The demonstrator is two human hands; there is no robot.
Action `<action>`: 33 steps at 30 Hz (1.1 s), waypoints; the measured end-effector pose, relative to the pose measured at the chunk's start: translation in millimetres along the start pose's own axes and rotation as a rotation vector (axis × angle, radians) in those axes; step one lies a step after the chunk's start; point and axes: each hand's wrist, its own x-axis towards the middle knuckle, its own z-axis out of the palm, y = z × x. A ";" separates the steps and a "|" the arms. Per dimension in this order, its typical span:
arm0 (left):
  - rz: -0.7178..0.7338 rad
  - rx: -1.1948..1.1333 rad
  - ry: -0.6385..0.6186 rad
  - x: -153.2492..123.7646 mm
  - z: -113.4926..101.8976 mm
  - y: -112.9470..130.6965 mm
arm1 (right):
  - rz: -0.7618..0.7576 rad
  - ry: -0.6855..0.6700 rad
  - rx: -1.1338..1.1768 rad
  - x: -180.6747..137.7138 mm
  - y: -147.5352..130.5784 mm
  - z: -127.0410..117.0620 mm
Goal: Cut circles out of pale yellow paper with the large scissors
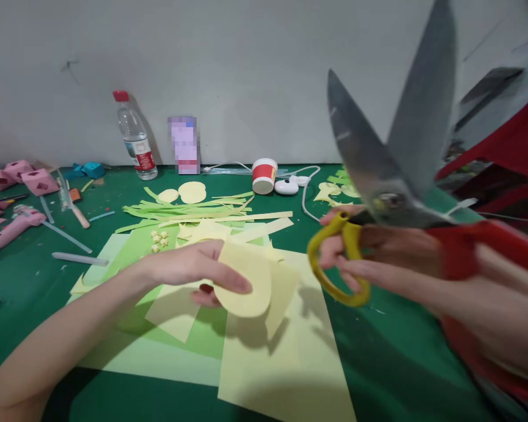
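Note:
My left hand pinches a pale yellow paper piece with a rounded lower edge, thumb on top. Another pale yellow flap hangs beside it; whether the two are joined I cannot tell. At the right, my right hand grips large scissors, fingers through a yellow loop. The blades stand apart, pointing up and away from the paper. Red material by the right hand is blurred. Beneath the left hand lie pale yellow sheets and green sheets.
Green paper strips, round yellow cutouts and tiny folded stars lie behind the sheets. Along the wall stand a water bottle, a phone and a paper cup, with an earbud case nearby. Pink paper shapes are left.

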 end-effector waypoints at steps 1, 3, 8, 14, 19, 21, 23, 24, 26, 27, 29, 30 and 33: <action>-0.046 0.010 -0.070 2.3 2.8 -2.3 | 0.011 -0.051 0.021 3.4 -3.9 7.5; -0.114 0.019 -0.172 7.4 7.6 -6.3 | 0.016 -0.189 0.065 7.6 -6.7 23.5; -0.181 0.015 -0.304 18.1 13.5 -15.0 | 0.105 -0.397 0.213 3.8 0.9 51.6; -0.180 0.072 -0.308 20.0 15.0 -18.5 | 0.216 -0.364 0.291 -4.0 14.5 63.1; -0.075 0.219 -0.144 16.6 15.7 -13.2 | 0.160 -0.245 0.254 -5.5 13.3 57.9; -0.033 0.239 0.018 15.7 19.1 -11.2 | 0.141 -0.156 0.241 -4.9 6.6 54.4; 0.015 0.282 0.160 15.7 24.6 -10.3 | 0.156 -0.045 0.249 -3.9 0.2 52.3; 0.049 0.326 0.204 16.0 27.8 -10.4 | 0.164 0.013 0.262 -3.4 -2.0 52.1; 0.121 0.418 0.235 17.1 34.1 -11.4 | 0.162 0.098 0.292 -2.7 -3.9 53.0; 0.152 0.454 0.250 17.6 36.8 -12.2 | 0.153 0.130 0.301 -2.5 -4.0 53.9; 0.184 0.495 0.295 18.3 41.0 -14.2 | 0.131 0.169 0.300 -2.6 -3.9 56.1; 0.186 0.503 0.324 18.4 42.4 -15.0 | 0.118 0.179 0.297 -2.9 -4.1 57.0; 0.197 0.515 0.375 17.8 45.1 -16.0 | 0.085 0.206 0.281 -4.7 -6.6 59.2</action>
